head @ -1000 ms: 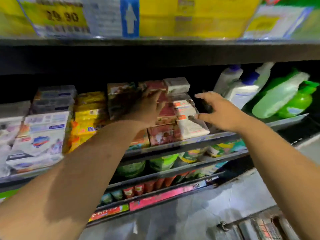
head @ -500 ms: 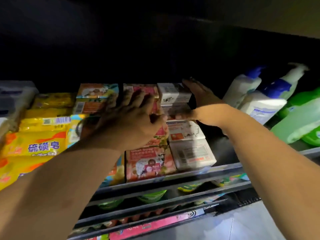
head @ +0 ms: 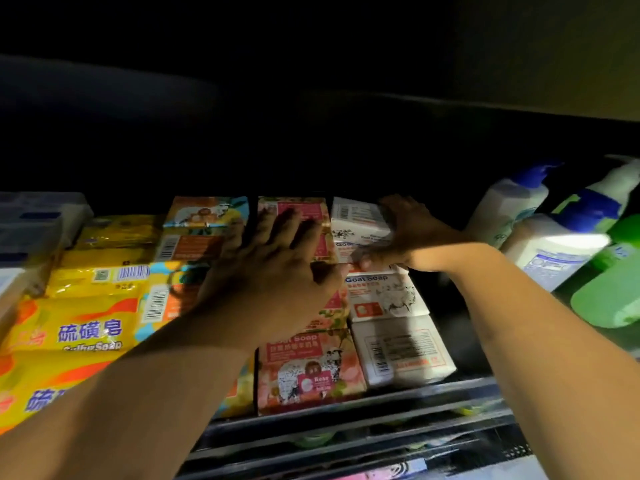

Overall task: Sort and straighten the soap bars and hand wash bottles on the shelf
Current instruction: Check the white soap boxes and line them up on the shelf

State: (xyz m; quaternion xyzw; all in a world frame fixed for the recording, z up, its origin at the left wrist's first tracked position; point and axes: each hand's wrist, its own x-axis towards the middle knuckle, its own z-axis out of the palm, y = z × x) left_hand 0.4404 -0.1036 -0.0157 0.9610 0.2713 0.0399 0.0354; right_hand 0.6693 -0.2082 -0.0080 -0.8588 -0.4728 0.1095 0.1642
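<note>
Boxed goat soap bars fill the middle of the shelf: a pink rose column (head: 308,368) and a white column (head: 398,348) to its right. My left hand (head: 273,271) lies flat with straight fingers on the pink stack. My right hand (head: 405,233) grips the top white soap box (head: 356,216) from its right side, thumb under it near the front. White hand wash bottles with blue pumps (head: 554,247) and green bottles (head: 609,292) lie tilted at the right.
Yellow sulfur soap packs (head: 86,327) are piled at the left, with orange boxes (head: 201,237) behind them and pale packs (head: 34,223) at the far left. The dark shelf rail (head: 363,410) runs along the front; lower shelves show beneath.
The view has moved closer to the shelf. My right hand has closed round the top white box. My left hand has stayed flat on the pink stack.
</note>
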